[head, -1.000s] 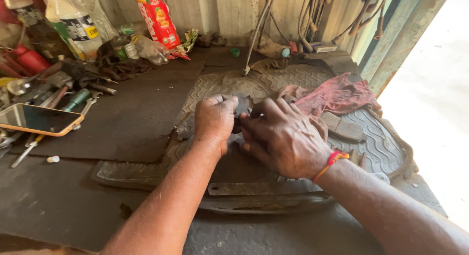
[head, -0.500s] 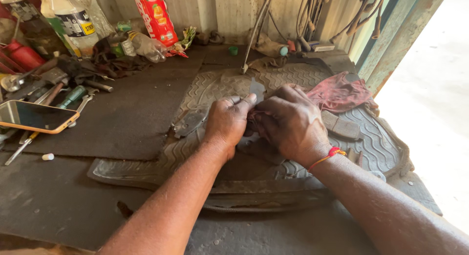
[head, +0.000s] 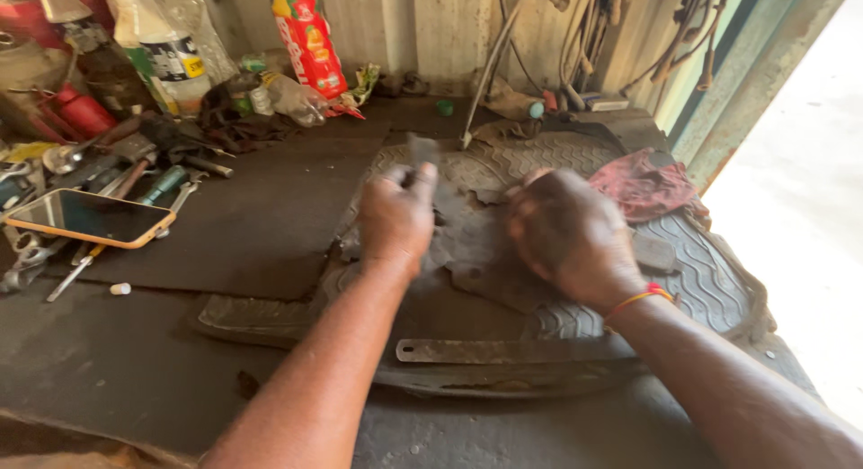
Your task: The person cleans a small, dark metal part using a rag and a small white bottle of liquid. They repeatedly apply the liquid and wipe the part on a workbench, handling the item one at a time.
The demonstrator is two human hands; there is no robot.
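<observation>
A: What's lying biggest on the bench (head: 135, 361)?

B: Ribbed rubber mat (head: 692, 280), center-right, w/ a flat metal strip (head: 512, 349) along its near edge. Dark sheet (head: 243, 226) to the left of it.

A: And on the mat?

B: Torn dark rubber piece (head: 485, 253), lying between both hands, mid-mat. Red rag (head: 643, 186) bunching up at far right, just beyond the right hand.

A: Hands?

B: Left hand (head: 395, 219) is gripping a small dark scrap (head: 421, 150), thumb and fingers pinching it, scrap sticking up past the fingertips. Right hand (head: 571, 235) is blurring; fingers curling down onto the rubber piece's right side, but can't tell if it's grasping or just pressing. Red thread on that wrist.

A: Left side of the scene?

B: Phone (head: 90, 217) w/ orange case, lying flat, screen up. Tools (head: 135, 168) piling behind it, screwdrivers etc. Bottles (head: 171, 55) standing far left by the wall, red-orange pack (head: 310, 42) leaning near them. Small white stub (head: 120, 288) near the phone, closer in.
</observation>
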